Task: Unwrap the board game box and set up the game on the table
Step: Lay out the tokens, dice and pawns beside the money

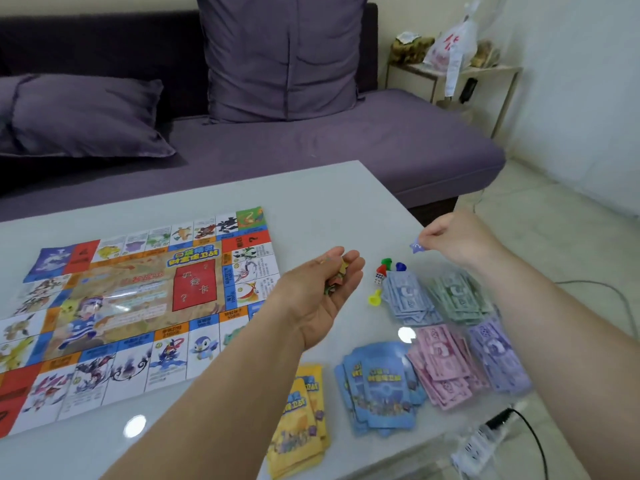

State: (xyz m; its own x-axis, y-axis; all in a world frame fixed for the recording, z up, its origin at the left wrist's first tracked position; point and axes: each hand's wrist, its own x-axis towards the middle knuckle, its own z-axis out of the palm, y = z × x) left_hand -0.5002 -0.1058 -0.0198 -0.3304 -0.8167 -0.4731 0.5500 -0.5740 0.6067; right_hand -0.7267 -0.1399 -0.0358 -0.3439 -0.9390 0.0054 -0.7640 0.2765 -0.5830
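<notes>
Pale glossy table (329, 195) before a purple sofa (381, 150), head view. The left hand (322, 289) lies palm up and cupped, its fingers curled loosely about a small heap of coloured star tokens (337, 275). The right hand (457, 240) is closed to a pinch and holds a single blue star token (417, 246) between thumb and forefinger, above the table's right part. Between and just below the hands stand four pawns (386, 262) in green, blue, red and yellow, with a white die (378, 280) among them. Just right of these lie four stacks of play money (443, 365), and nearer the viewer a fan of blue cards (381, 386) and a pile of yellow cards (301, 420). The game board (138, 306) lies unfolded and flat on the table's left part, apart from the other pieces. No box or wrapping is in view. Judged step: unwrapping is done and setup is far along; the tokens appear to be under sorting, one at a time, from the cupped palm. The next move calls for setting the pinched token down on bare table, clear of the pawns and money, while the left palm stays level so that the heap does not spill.
</notes>
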